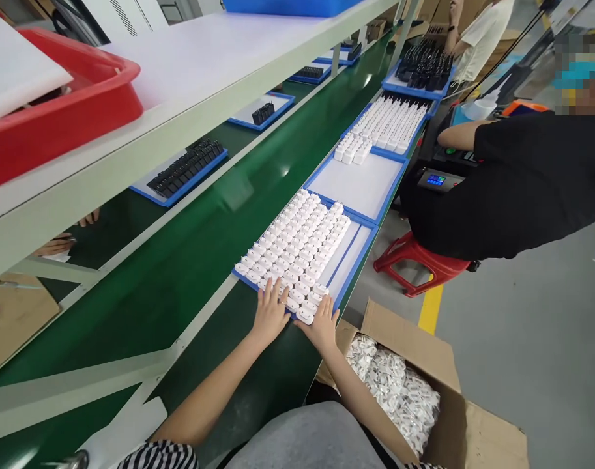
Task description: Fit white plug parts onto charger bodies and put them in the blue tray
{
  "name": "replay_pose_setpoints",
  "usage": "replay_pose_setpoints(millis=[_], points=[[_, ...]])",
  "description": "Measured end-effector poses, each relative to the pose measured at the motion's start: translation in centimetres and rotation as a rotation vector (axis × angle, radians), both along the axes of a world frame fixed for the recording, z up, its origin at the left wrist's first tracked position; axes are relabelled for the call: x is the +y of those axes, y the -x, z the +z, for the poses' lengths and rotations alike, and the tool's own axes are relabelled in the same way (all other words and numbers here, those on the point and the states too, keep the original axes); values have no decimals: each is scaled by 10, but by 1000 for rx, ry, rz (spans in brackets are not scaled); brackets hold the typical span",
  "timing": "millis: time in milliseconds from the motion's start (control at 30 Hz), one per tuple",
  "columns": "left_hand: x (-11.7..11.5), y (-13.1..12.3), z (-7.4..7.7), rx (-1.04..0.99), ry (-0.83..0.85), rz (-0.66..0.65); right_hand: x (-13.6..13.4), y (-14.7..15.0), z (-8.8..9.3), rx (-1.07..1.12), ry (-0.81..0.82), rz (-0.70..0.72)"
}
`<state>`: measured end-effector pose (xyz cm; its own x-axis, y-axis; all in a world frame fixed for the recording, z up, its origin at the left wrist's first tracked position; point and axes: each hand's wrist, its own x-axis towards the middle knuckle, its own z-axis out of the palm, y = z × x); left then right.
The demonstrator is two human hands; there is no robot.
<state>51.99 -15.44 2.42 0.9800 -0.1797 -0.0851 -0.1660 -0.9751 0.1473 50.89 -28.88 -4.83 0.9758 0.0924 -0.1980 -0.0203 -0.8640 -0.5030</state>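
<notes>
Rows of white, rounded plastic pieces [297, 247] stand close together in a blue-rimmed tray [348, 277] in front of me. My left hand [272, 314] rests at the tray's near edge, its fingers stretched apart against the nearest pieces. Beside it, my right hand [321, 324] lies at the near end of the rows. Its thumb and fingers are spread around the last white piece [304, 316], touching the pieces at that corner; a firm hold on one does not show. The kind of these pieces cannot be made out.
Beyond lie a bare tray [360, 182], white pieces [395, 120] and a tray of black pieces [421, 65]. A green belt [219, 215] runs at left under a shelf [204, 71]. A carton [493, 430] of bagged parts, a red stool [414, 267] and a seated person [517, 182] are right.
</notes>
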Motion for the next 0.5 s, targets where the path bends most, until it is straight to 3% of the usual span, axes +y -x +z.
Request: replay_pose_setpoints(millis=[100, 200, 367, 500], points=[[19, 32, -2, -20, -31, 153, 1, 1, -2, -25, -19, -30], [34, 70, -17, 44, -35, 250, 2, 2, -5, -48, -31, -26], [42, 133, -43, 197, 32, 302, 3, 5, -6, -99, -12, -18], [42, 171, -53, 263, 82, 308, -5, 7, 0, -23, 7, 32]])
